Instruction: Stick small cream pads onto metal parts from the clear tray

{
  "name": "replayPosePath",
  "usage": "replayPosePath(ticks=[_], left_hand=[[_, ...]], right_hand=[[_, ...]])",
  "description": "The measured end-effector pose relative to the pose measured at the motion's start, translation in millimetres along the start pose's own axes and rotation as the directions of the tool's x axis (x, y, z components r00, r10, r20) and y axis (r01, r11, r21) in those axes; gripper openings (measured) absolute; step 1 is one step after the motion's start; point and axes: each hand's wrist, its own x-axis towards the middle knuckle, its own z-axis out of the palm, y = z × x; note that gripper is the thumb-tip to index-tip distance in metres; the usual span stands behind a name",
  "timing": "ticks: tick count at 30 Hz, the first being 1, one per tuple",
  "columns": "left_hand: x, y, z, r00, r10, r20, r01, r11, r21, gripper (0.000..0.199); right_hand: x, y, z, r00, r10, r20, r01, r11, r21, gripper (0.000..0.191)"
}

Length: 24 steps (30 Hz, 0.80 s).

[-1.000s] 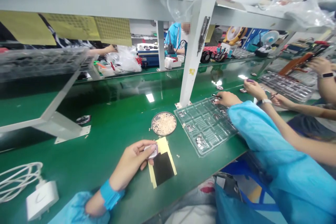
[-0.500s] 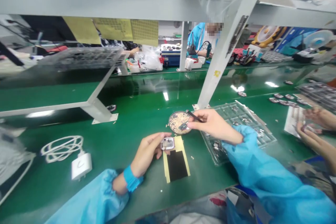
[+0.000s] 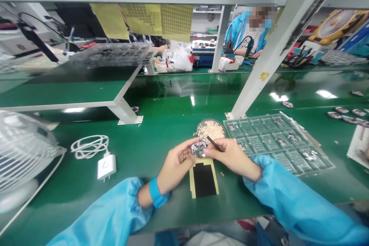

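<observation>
My left hand (image 3: pixel 178 164) is closed around the edge of a small rounded device housing (image 3: pixel 198 147) with electronic parts showing inside. My right hand (image 3: pixel 234 157) pinches a dark pen-like tool (image 3: pixel 214 143), likely tweezers, slanting up to the left; its fingertips are at the housing's right edge. Whether those fingers also hold a small part is hidden. Just behind both hands stands a round dish (image 3: pixel 211 125) full of tiny pale pieces. Below them on the bench lies a black rectangular pad (image 3: pixel 204 180) edged with yellow tape.
To the right lies a clear compartment tray (image 3: pixel 259 143) with small parts. A white charger (image 3: pixel 106 167) with coiled cable and a white fan (image 3: pixel 24 153) are at left. A slanted metal post (image 3: pixel 259 73) rises behind the tray. Across the bench sits a person in blue (image 3: pixel 240 27).
My right hand has come left from over the dish to the housing, bringing the dark tool. The housing is lifted and tilted more towards me. The view has shifted left.
</observation>
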Motion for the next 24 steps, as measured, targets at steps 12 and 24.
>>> replayPosePath(ticks=[12, 24], left_hand=[[1, -14, -2.0, 0.997, 0.058, -0.055, -0.036, 0.941, 0.336, 0.059], [0, -8, 2.3, 0.994, 0.059, -0.088, -0.025, 0.938, 0.345, 0.057]], right_hand=[[5, 6, -2, 1.0, 0.007, 0.016, -0.008, 1.0, 0.022, 0.038], [6, 10, -4, 0.999, 0.0, 0.049, -0.001, 1.0, 0.017, 0.04]])
